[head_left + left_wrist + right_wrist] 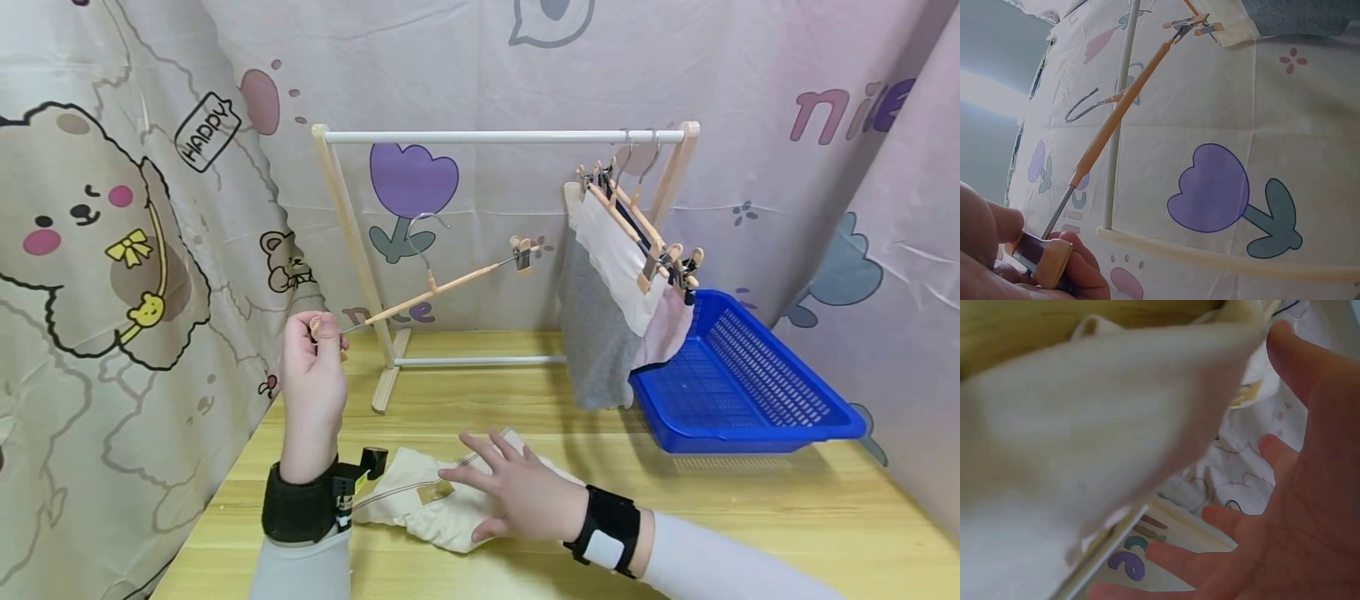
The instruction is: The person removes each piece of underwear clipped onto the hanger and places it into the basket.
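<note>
My left hand (313,354) grips one end clip of a wooden clip hanger (457,282), raised and tilted in front of the rack. In the left wrist view, thumb and fingers close round that clip (1054,259), while the other clip (1191,26) hangs free at the far end. A cream cloth garment (405,479) with a dark stripe and a tan patch lies crumpled on the table. Above it my right hand (528,496) is spread, fingers apart. The right wrist view shows the pale cloth (1097,437) close beside the outstretched fingers; whether they touch is unclear.
A wooden rack with a white rail (480,137) stands at the back. On its right end, two hangers hold clipped garments (603,292) in white, grey and pink. A blue plastic basket (750,437) sits at the right. Patterned curtains (480,50) surround the wooden table (735,517).
</note>
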Motion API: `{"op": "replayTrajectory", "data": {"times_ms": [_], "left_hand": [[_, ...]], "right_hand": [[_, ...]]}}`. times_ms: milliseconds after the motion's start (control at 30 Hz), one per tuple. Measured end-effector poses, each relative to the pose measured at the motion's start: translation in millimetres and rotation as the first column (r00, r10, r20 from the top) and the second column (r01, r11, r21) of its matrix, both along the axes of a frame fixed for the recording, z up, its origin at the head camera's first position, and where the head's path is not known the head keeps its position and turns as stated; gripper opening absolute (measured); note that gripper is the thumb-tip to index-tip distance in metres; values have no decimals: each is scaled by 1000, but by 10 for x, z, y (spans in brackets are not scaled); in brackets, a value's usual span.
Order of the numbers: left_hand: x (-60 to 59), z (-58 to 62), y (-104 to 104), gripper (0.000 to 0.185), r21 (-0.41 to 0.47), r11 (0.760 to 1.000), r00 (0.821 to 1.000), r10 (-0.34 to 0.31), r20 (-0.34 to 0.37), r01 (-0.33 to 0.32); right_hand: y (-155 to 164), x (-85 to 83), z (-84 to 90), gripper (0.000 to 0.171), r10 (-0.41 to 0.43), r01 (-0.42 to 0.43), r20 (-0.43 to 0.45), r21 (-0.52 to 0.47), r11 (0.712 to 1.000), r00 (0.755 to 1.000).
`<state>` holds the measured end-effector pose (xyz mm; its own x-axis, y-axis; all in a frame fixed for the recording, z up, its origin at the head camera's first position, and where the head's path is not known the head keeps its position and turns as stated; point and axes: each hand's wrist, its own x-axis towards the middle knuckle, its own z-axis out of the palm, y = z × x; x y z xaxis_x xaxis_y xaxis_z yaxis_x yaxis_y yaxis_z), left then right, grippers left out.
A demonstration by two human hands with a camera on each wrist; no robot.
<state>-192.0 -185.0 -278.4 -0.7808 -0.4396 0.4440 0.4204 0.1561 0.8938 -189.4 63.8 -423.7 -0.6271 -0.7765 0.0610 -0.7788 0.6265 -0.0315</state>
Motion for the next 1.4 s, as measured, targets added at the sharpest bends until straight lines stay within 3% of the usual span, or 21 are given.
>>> {"op": "replayTrajectory", "data": {"times_ms": [200, 433, 600, 800, 1133, 1400], "left_hand": [[-13, -2, -1, 15, -39, 999, 1000, 16, 12, -15], [-19, -4, 0, 14, -39, 999, 1000, 15, 21, -14], [-19, -10, -1, 14, -33, 999, 1000, 5, 26, -4], [-33, -11, 6, 13, -16, 1000, 1000, -6, 13, 6], [-34, -14, 15, 15, -32, 999, 1000, -1, 22, 1], [-45, -38, 14, 15, -15, 1000, 1000, -11, -3, 11]], "right_hand": [[-23, -37, -45, 84, -19, 18, 114, 6, 1000, 993], [-52, -62, -109, 82, -51, 42, 151, 61, 997, 987], [-62, -75, -127, 76, -35, 23, 108, 114, 993, 993], [-57, -78, -129, 66, 10, -10, -2, 153, 988, 1000], [-79, -59, -198, 55, 128, -128, -127, 9, 992, 984], [-68, -67, -174, 39, 155, -160, -76, -61, 985, 985]]}}
